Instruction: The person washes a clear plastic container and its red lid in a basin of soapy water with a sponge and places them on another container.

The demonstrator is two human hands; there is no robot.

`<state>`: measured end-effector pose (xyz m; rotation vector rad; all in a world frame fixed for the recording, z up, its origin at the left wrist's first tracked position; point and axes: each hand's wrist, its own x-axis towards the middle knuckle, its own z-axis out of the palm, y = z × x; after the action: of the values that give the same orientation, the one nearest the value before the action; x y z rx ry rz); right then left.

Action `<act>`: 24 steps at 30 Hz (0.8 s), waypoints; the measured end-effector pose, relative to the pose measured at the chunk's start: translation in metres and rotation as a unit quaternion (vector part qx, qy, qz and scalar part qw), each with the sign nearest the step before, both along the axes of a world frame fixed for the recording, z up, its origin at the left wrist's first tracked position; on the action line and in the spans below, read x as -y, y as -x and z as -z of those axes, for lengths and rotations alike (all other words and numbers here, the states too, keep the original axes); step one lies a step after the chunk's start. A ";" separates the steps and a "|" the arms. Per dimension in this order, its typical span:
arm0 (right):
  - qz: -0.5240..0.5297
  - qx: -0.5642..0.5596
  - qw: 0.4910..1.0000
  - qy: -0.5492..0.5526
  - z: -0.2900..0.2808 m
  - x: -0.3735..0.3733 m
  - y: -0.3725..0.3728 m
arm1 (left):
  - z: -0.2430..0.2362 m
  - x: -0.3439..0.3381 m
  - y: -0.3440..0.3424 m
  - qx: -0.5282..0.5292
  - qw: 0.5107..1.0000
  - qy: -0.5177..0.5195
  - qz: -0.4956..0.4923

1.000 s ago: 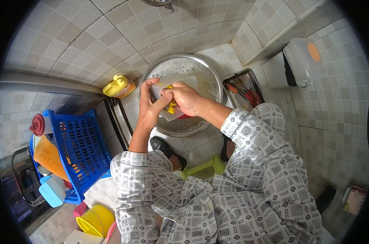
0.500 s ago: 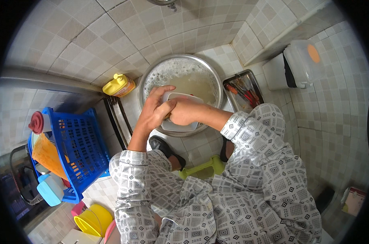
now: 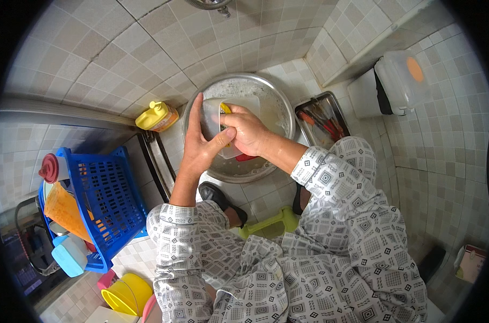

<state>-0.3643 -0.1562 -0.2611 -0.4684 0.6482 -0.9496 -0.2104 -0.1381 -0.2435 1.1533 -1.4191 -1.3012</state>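
Note:
A large round metal basin (image 3: 291, 110) of cloudy, sudsy water stands on the floor in front of me. Above it, my left hand (image 3: 201, 141) grips a translucent plastic container (image 3: 211, 117), fingers stretched along its outer side and thumb towards its rim. My right hand (image 3: 248, 131) reaches inside with curled fingers, closed around something yellow and green (image 3: 225, 108) that is mostly hidden and looks like a scrubbing pad. Under the right wrist shows a bit of something red (image 3: 245, 158); its kind is unclear.
Left of the basin stands a yellow detergent bottle (image 3: 156, 117). A blue basket (image 3: 107, 196) holds plastic containers, with a yellow bucket (image 3: 127, 293) below. On the right, a metal tray (image 3: 339, 107) holds utensils beside a lidded bin (image 3: 365, 94). A green stool (image 3: 271, 223) is beneath me.
The container has turned and risen slightly over the basin. My left fingers have straightened along its side, and my right hand has moved up into it, revealing the yellow piece.

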 end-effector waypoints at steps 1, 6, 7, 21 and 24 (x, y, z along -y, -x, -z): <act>-0.022 -0.030 0.999 0.005 -0.001 0.001 -0.002 | -0.004 -0.002 0.002 0.026 1.000 0.011 -0.001; -0.240 -0.323 0.894 0.199 -0.030 0.003 0.004 | -0.011 0.001 -0.006 0.099 0.993 0.067 -0.021; -0.297 -0.405 0.823 0.267 -0.039 0.003 0.004 | -0.005 0.002 -0.014 0.103 0.993 0.061 -0.006; -0.474 -0.717 0.084 0.504 -0.031 -0.032 -0.015 | -0.012 0.005 -0.006 0.156 0.978 -0.114 0.080; -0.434 -0.767 0.131 0.455 -0.029 -0.039 -0.015 | -0.013 0.002 -0.003 0.165 0.973 -0.135 0.093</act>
<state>-0.3492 -0.1172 -0.2319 -2.7984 1.1734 1.0412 -0.2076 -0.1404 -0.2306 1.5009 -1.6570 -1.5221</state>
